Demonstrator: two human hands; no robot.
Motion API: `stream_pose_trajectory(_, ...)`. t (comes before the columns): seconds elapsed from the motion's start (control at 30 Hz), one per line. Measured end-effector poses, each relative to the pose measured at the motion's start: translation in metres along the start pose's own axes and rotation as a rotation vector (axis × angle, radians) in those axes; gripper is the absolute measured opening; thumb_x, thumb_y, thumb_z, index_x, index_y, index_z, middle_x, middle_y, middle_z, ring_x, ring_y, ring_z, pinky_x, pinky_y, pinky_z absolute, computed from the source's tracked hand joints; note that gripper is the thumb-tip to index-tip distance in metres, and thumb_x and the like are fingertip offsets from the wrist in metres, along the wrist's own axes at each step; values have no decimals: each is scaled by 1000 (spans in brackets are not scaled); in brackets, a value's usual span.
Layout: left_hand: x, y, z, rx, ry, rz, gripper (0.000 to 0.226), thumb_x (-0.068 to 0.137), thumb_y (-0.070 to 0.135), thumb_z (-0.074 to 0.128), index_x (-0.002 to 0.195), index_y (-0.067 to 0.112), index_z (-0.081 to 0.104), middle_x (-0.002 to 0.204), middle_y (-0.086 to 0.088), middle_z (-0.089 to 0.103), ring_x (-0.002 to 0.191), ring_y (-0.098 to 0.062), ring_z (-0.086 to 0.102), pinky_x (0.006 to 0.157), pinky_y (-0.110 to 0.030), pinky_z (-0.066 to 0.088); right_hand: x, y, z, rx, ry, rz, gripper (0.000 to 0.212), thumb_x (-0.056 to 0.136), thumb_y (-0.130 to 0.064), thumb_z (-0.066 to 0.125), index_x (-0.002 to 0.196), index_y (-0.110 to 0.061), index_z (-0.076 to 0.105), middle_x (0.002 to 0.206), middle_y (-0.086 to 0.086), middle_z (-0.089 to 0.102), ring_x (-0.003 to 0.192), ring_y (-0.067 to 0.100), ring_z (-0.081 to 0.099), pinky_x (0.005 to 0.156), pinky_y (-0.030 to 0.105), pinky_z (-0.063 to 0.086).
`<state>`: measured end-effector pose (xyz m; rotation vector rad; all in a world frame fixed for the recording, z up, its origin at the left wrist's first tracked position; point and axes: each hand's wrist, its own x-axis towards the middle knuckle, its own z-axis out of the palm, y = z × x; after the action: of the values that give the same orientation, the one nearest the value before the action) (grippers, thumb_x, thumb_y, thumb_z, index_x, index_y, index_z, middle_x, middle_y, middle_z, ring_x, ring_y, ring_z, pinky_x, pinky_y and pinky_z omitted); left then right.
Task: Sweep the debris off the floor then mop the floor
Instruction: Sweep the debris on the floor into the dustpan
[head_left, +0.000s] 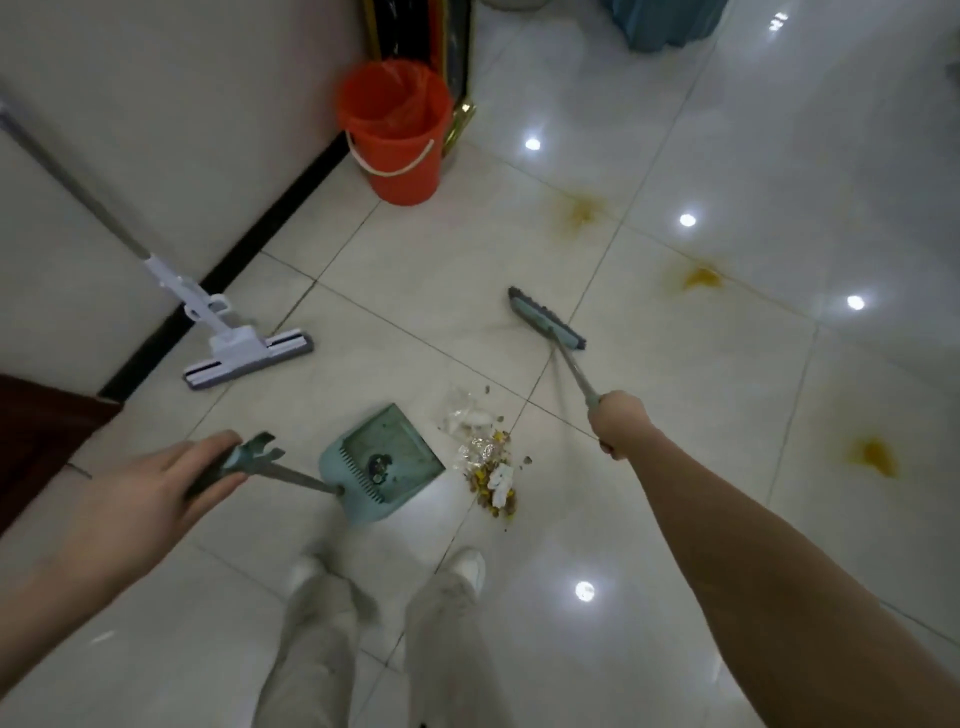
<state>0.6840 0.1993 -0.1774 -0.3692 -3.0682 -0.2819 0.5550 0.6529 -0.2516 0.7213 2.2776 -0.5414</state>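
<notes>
Debris lies in a small heap of crumbs, scraps and clear wrappers on the tiled floor, just ahead of the person's white shoes and just beside the right edge of the teal dustpan. The left hand grips the top of the dustpan's long handle. The right hand is wrapped round the broom handle, with the broom head beyond the heap. Yellow stains mark tiles to the right. Farther off a sponge mop leans against the wall, and an orange bucket stands past it
</notes>
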Motion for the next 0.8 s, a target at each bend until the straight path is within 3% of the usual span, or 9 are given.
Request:
stream_pose_trajectory(0.07,-20,6,6,1,-22,-40,50,84,51,44,108,12,64,87,-13,70,57,-34,65,47,-32,45,-4,0,9,-9,-41,-30,11,95,-7,44,94,1,53,72,11,54,56,24,57,45,33,50)
stream_pose_trajectory(0.17,-46,8,15,-41,-56,-82,53,90,58,40,113,15,61,86,-9,67,60,-31,62,50,-36,49,-22,19,24,-126,-51,-88,18,94,-4,41,106,0,54,73,7,51,58,21,57,41,28,46)
stream_pose_trajectory(0.27,-66,18,18,-26,-59,-103,51,89,56,41,115,16,60,86,-7,66,58,-28,60,49,-35,48,-37,56,31,-246,-60,-184,31,94,-6,39,121,-3,56,84,5,53,73,22,61,54,28,53)
stream_pose_trajectory(0.37,-82,30,20,-7,-68,-138,51,88,55,41,117,17,58,85,-7,66,55,-26,58,47,-34,47,-50,94,32,-317,-84,-239,43,93,-7,37,133,-14,53,92,3,53,70,16,59,58,25,53)
stream_pose_trajectory(0.5,-117,56,21,-18,-46,-207,44,92,51,49,118,17,55,83,-9,66,54,-26,57,44,-36,48,-79,141,27,-493,-125,-289,41,96,-10,39,134,-19,50,97,6,58,77,20,63,66,29,58)
stream_pose_trajectory(0.63,-153,86,22,0,2,-232,46,92,54,46,118,18,57,85,-9,68,56,-30,61,47,-36,50,-112,184,17,-631,-162,-328,39,98,-13,38,135,-21,48,97,4,52,64,14,56,50,22,50)
stream_pose_trajectory(0.73,-177,105,23,9,29,-242,52,87,56,37,117,18,57,83,-8,68,55,-31,60,45,-34,48,-134,207,3,-722,-167,-349,36,100,-19,39,135,-21,49,95,1,50,65,13,54,58,24,51)
stream_pose_trajectory(0.8,-192,119,24,2,53,-257,49,88,55,39,117,19,56,83,-8,67,55,-32,60,45,-35,48,-144,212,-12,-715,-160,-356,35,101,-25,41,133,-20,52,86,-1,53,57,10,52,50,21,46)
